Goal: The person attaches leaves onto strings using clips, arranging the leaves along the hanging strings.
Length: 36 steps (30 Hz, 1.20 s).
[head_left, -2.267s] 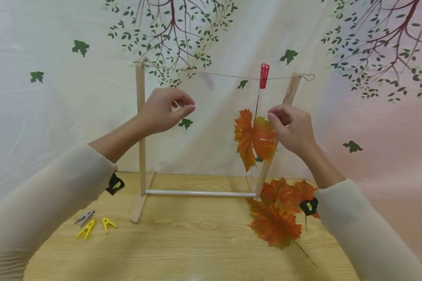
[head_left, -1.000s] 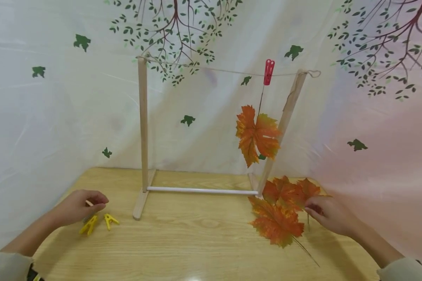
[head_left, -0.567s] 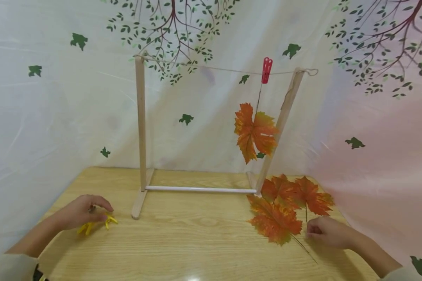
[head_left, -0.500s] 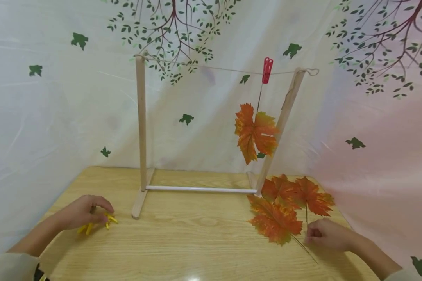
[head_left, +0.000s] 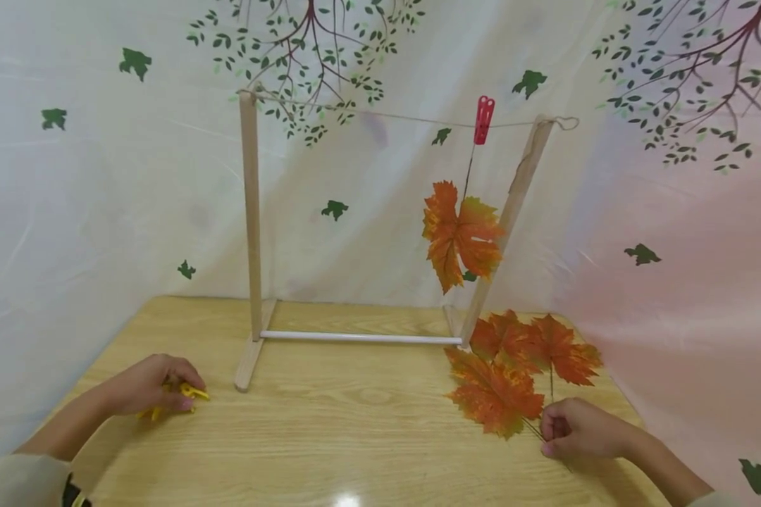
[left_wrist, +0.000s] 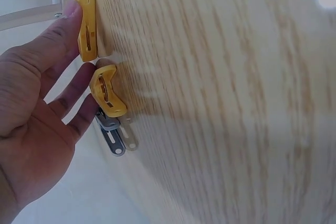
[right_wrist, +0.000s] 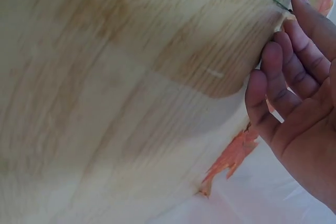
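My left hand (head_left: pixel 142 384) is low over the left side of the table, thumb and forefinger pinching a yellow clothespin (left_wrist: pixel 87 30). A second yellow clothespin (left_wrist: pixel 107 93) and a grey clothespin (left_wrist: pixel 113 135) lie by its other fingers. At the right, my right hand (head_left: pixel 586 429) has curled fingers and thumb around the thin stem (head_left: pixel 531 427) of the front orange artificial leaf (head_left: pixel 495 398); how firmly is hard to tell. The stem's end (right_wrist: pixel 281 4) sticks out by the thumb. Two more leaves, one of them a right-hand leaf (head_left: pixel 567 352), lie behind.
A wooden frame (head_left: pixel 251 211) with a white crossbar (head_left: pixel 361 338) stands at the back of the table (head_left: pixel 330 436). Across its top runs a string (head_left: pixel 406 117), where a red clothespin (head_left: pixel 484 121) holds a hanging orange leaf (head_left: pixel 447 236). A printed cloth hangs behind.
Both hands have come down from beside the string to the table. The left has taken hold of a yellow clothespin; the right has shifted from the rear leaf's stem to the front leaf's stem.
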{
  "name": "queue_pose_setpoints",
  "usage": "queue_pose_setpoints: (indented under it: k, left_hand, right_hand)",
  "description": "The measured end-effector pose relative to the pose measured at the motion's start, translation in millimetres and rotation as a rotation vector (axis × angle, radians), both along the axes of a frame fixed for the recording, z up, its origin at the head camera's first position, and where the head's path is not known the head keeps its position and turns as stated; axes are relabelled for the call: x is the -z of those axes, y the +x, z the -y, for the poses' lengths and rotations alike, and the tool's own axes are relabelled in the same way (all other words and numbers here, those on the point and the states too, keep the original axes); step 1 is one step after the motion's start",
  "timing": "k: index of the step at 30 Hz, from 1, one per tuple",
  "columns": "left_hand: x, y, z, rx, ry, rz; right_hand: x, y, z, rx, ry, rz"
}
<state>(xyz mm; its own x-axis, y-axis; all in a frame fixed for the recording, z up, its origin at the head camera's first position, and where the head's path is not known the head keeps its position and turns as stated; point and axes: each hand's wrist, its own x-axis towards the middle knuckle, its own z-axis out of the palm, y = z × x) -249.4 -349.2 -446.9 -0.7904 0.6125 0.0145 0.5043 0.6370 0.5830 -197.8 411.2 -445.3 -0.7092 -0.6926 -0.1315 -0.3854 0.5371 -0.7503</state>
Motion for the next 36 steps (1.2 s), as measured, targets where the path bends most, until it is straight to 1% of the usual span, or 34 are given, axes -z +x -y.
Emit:
queue_pose_setpoints:
  k: [5,11,15,19,23,28,31,36]
  left_hand:
    - [-1.1,-1.2,-2.1,0.024,-0.01,0.001]
    - [-2.4,-1.7,-5.3,0.031,0.0,-0.013]
    - [-2.8,-1.8,-7.6,0.005,-0.014,-0.002]
    - [-1.1,-1.1,-7.9,-0.034,-0.034,0.021]
    - [1.4,0.1,-8.1,-0.032,-0.012,0.043]
    - [3.0,2.3,-9.6,-0.011,0.016,0.047]
    - [3.1,3.0,-11.5,0.008,0.004,0.026]
    - [1.3,2.9,-16.5,0.012,-0.009,-0.016]
  right_hand:
    - [3.9,0.6,0,0.023,0.006,-0.007]
    - [1.8,0.7,-4,-0.001,0.003,-0.02]
    - [-4.3,-0.6,-8,-0.013,-0.003,-0.026]
    - [-10.7,-0.8,-8,-0.013,-0.03,0.016]
    - [-18.3,1.4,-8,-0.001,-0.035,0.037]
    - [-28.7,2.5,-6,0.032,-0.001,0.008]
    - [-33.3,1.4,-6,0.049,0.025,-0.019]
    - [-42.4,-2.0,-8,0.08,0.074,-0.085]
